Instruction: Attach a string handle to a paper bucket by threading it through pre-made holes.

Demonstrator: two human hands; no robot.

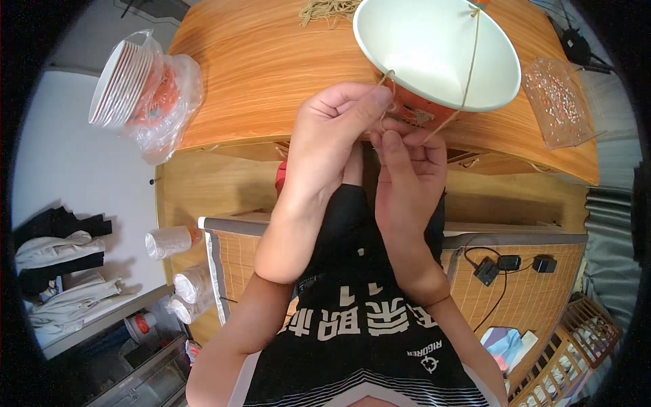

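Observation:
A large paper bucket (434, 47), white inside and orange-red outside, leans tilted toward me on the wooden table near its front edge. Thin tan string (472, 61) is fixed at the bucket's far rim and runs across its mouth down to my fingers. At the near left rim, the string also passes over the edge in a small loop. My left hand (329, 132) pinches the string there between thumb and fingers, just beside the rim. Just below, my right hand (407, 169) is closed on another part of the string. Fingers partly hide how the strands cross.
A bundle of tan string (329, 10) lies at the table's (258, 68) far edge. At the left edge stands a stack of paper buckets (119, 85) in clear plastic. A clear pack with small orange and white bits (557, 102) lies right. Behind are a mat-covered bed (529, 292) and more wrapped stacks (169, 242).

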